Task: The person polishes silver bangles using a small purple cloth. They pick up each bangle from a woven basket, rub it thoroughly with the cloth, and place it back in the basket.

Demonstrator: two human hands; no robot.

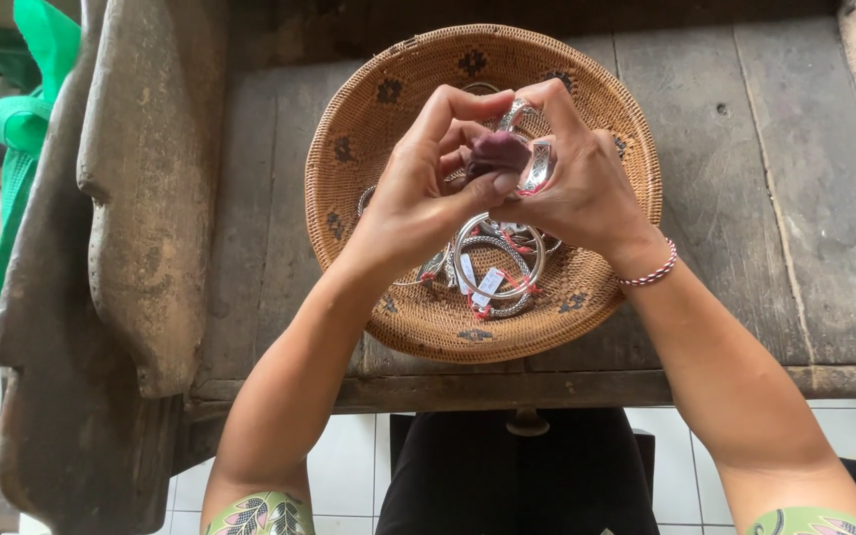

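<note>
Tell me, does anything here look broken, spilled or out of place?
Nothing stands out. The silver bangles lie inside the woven basket on the worn wooden table. The left hand and right hand hold one bangle and a dark cloth.

We see a tan woven basket [369, 119] patterned with dark cross motifs, silver bangles [495, 260] bearing white tags on red thread, a dark maroon cloth [497, 152], and a red-and-white braided wristband [649, 276].

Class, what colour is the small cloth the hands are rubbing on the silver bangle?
Dark maroon-purple cloth, seen best in the head view, pinched between both hands above the woven basket.
</note>
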